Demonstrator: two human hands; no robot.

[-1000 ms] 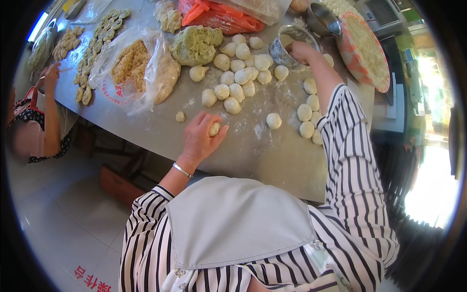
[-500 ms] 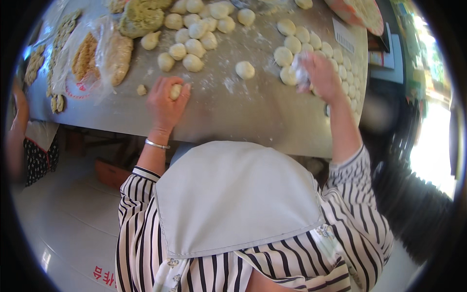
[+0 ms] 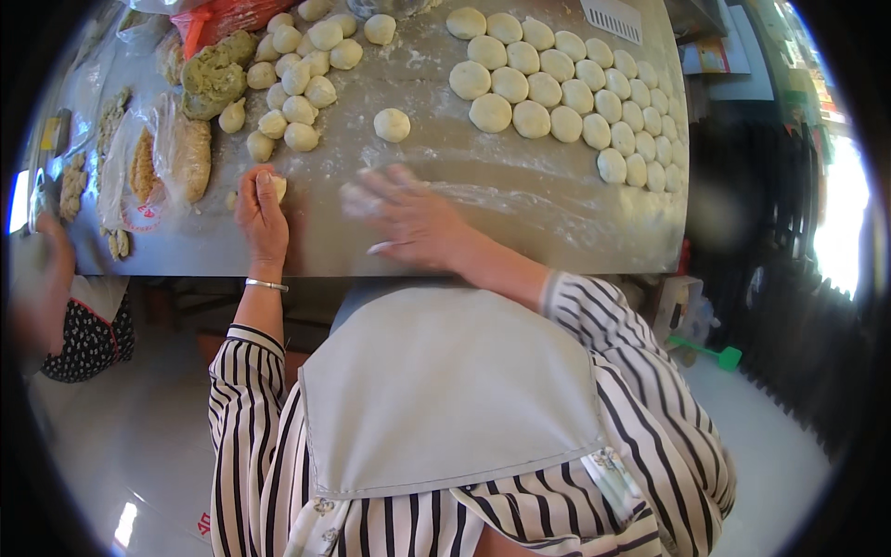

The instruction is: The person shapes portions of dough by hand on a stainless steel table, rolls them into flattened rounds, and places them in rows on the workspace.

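Note:
Near the table's front edge on the left, my left hand point(image 3: 262, 218) is closed round a small dough ball point(image 3: 279, 188), of which a pale bit shows beside the thumb. My right hand point(image 3: 413, 223) lies low over the middle of the steel table point(image 3: 557, 218), fingers stretched out, floury and blurred by motion. A white flour streak point(image 3: 515, 200) runs off to its right. One round dough ball point(image 3: 392, 125) sits alone beyond my hands. Flattened dough rounds point(image 3: 532, 119) stand in close rows at the right. A pile of filled-looking dough balls point(image 3: 299, 110) is at the far left.
Left of the pile are a greenish dough mass point(image 3: 218, 79) and a clear plastic bag point(image 3: 139, 181) with brown crumbly filling. A slotted white scraper point(image 3: 613, 19) lies at the far right. At the left edge another person's arm point(image 3: 56, 269) shows.
My right hand has swept from the dough rounds at the right to the middle of the table, and a flour streak now shows there. My left hand still grips its dough. The view has shifted.

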